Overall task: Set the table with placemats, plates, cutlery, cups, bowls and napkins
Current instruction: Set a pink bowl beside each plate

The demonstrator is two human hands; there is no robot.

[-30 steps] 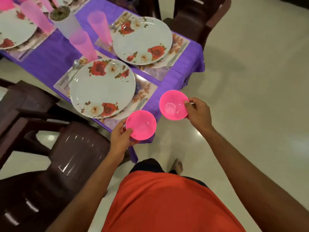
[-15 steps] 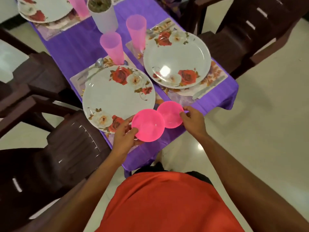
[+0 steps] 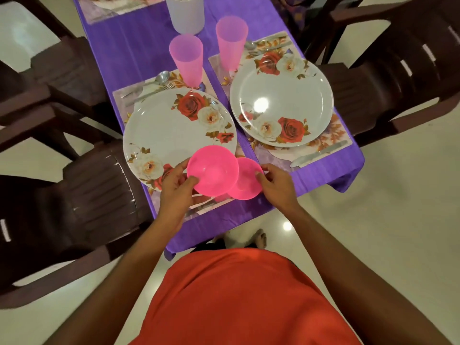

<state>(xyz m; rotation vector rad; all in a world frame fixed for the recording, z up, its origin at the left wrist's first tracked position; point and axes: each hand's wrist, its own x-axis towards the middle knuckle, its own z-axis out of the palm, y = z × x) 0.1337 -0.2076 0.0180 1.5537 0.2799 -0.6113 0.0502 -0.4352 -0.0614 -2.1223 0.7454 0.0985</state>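
Two pink plastic bowls, one per hand, both held over the near end of the purple tablecloth. Far left there's a dark brown plastic chair, well away from the left hand. That hand has its thumb on the rim of the left bowl and its fingers curled behind the rim, so it's clamped on that bowl. The bowl is just up and to the right of the hand, hanging over the near edge of the left rose-print plate, and its right edge overlaps the other bowl. Can't tell if the two bowls actually touch.

Beyond the left hand, past the plate, there's a spoon and a fork on the floral placemat, then a pink tumbler further up. A white cup sits even further away at the top edge.

The right bowl sits lower, partly hidden behind the left one. The right hand pinches its right rim, thumb on the inside, fingers closed around the outside. It's over the strip between the two placemats.

Up and away from the right hand is the second rose plate with another pink tumbler beyond it. A table knife lies just up and right of that hand on the right placemat. Another brown chair is off to the far right. Orange shirt fills the bottom.
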